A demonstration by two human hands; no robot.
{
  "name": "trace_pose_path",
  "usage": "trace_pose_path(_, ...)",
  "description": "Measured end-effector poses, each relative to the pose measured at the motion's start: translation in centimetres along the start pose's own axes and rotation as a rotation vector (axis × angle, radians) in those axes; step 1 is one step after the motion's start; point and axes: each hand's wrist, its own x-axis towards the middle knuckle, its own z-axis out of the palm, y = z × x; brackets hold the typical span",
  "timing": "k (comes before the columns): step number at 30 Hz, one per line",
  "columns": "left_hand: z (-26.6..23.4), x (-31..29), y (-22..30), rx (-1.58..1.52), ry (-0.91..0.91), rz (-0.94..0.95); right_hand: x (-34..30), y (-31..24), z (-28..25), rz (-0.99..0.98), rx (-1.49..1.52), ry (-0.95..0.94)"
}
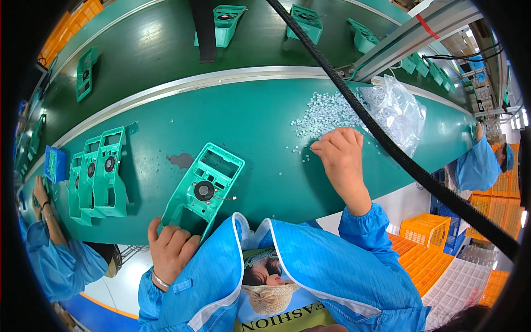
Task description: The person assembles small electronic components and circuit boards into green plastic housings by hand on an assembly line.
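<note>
Green housing (192, 204) extends forward-right from the left hand (170, 249) gripping its end

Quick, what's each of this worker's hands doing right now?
Left hand: closed, holding the near end of the green housing.
Right hand: closed in a pinch beside the small pale pieces; whether it holds one can't be told.

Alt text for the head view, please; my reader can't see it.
A person's left hand holds a green casing on a green table, while the right hand is near a pile of small pale pieces and a clear bag. Three similar casings sit at left.
</note>
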Motion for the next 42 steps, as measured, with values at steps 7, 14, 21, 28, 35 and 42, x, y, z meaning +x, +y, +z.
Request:
trace_pose_path(7,0.3,-1.0,0.1,0.082,0.006,-0.003,0.0,-0.4,0.3,-0.026,-0.127,0.014)
trace_pose_path(14,2.2,-0.4,1.4,0.088,0.039,0.079,3.7,-6.5,0.0,-0.148,0.236,-0.038)
trace_pose_path(21,2.3,0.1,2.3,0.122,0.074,0.080,7.1,-12.0,4.6,-0.218,0.531,-0.170)
trace_pose_path(28,2.6,0.4,2.5,0.117,0.145,0.064,6.8,-13.3,6.0,-0.217,0.485,-0.146)
trace_pose_path(35,2.5,0.4,2.6,0.101,0.153,0.059,6.7,-14.3,5.6,-0.298,0.364,-0.084)
trace_pose_path(42,2.5,0.6,2.6,0.091,0.146,0.067,6.4,-14.1,5.5,-0.369,0.247,-0.053)
